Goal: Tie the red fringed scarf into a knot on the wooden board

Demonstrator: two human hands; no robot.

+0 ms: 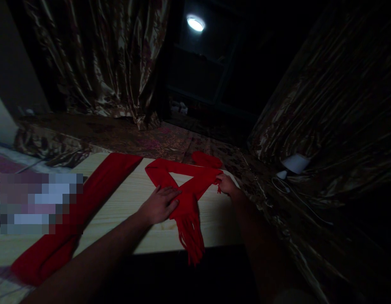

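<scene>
A red scarf (186, 200) with a fringe lies on the pale wooden table, looped so that its bands cross and leave a triangular gap. The fringe hangs toward the table's near edge. My left hand (160, 203) rests flat on the scarf where the bands cross, its fingers stretched out. At the right, my right hand (227, 185) is closed on another part of the scarf, with a few fringe strands showing below the fingers. A second red length of cloth (97, 198), folded long and narrow, lies on the left part of the table.
The wooden table (138, 236) stands against a patterned cloth-covered ledge (144, 137). Part of a red cloth (206, 159) lies at the far edge. Curtains (103, 55) hang behind, and a small white lamp (295, 164) with a cord is at right. A blurred-out patch covers the left.
</scene>
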